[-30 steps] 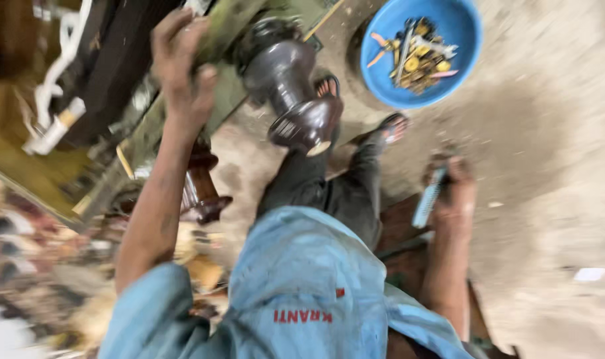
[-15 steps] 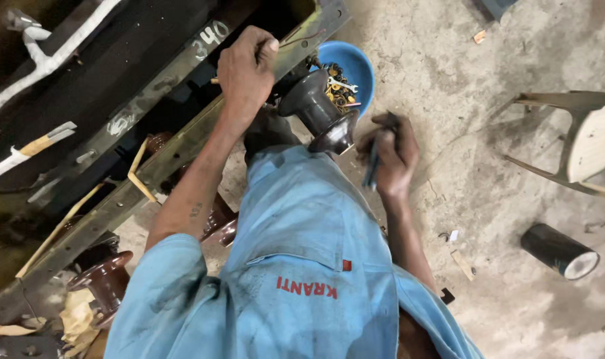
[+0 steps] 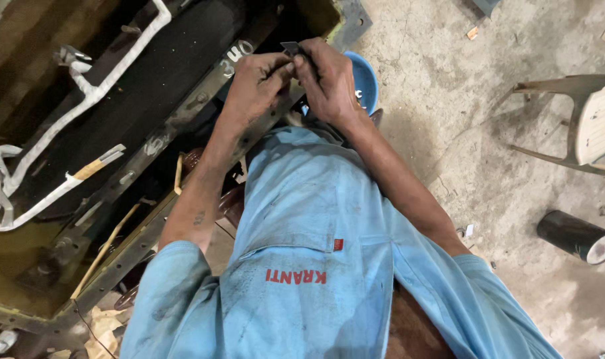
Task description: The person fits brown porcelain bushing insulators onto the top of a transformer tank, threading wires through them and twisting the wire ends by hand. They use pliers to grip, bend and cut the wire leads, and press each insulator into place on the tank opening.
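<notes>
Tight ahead, open to my right

The metal frame (image 3: 149,143) and blue bowl (image 3: 364,80) crowd my hands; bare floor (image 3: 462,133) runs right until the chair (image 3: 582,123) and black cylinder (image 3: 575,236).

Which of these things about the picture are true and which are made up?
1. Both hands meet at a small dark piece. True.
2. The blue bowl lies beside the black cylinder. False: it sits under the right hand; the black cylinder lies far off on the floor.
3. The left hand rests flat on the floor. False: it is raised, pinching the piece.
4. A white hose runs across the dark metal frame. True.
</notes>
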A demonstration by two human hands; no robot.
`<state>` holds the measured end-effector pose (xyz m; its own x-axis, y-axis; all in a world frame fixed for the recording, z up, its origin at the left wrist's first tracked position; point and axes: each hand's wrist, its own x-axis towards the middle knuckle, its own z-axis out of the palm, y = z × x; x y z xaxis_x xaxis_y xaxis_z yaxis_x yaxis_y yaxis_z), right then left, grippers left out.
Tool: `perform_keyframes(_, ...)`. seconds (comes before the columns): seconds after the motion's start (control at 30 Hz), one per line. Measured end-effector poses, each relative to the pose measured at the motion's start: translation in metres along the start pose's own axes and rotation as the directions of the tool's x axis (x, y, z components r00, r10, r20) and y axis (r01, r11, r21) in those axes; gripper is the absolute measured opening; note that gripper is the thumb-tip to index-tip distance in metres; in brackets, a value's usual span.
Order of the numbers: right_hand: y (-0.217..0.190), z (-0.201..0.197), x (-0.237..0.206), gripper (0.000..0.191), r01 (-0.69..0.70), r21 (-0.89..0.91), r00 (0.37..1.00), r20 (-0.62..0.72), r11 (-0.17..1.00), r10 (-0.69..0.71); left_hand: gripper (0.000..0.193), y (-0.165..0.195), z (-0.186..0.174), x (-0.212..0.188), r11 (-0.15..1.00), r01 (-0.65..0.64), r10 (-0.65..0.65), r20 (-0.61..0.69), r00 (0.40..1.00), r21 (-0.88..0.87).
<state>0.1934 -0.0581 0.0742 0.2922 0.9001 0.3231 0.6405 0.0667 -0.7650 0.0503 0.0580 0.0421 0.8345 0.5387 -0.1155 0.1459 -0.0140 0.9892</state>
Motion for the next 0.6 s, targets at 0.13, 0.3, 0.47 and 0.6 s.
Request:
perform_keyframes(0.13, 0.000, 0.001, 0.014, 0.017, -0.169, 0.245, 0.985, 0.029, 0.955, 0.167, 0.024, 0.005, -0.005, -0.026, 0.970, 0.081, -0.119, -0.158, 0.980, -0.227)
perform_keyframes(0.3, -0.016, 0.004, -0.003, 0.013, -0.206, 0.038, 0.973, -0.100, 0.978, 0.209, 0.028, 0.006, -0.004, -0.035, 0.927, -0.033, -0.064, -0.243, 0.968, -0.375)
perform_keyframes(0.47, -0.025, 0.020, -0.020, 0.008, -0.024, -0.318, 0.999, -0.034, 0.948, 0.014, 0.024, 0.009, 0.006, -0.032, 0.959, -0.246, 0.200, -0.279, 0.939, -0.141)
perform_keyframes(0.6, -0.015, 0.019, -0.019, 0.011, -0.005, -0.465, 0.999, -0.050, 0.885, -0.021, 0.021, 0.012, 0.020, -0.033, 0.984, 0.004, -0.054, -0.272, 0.961, -0.180)
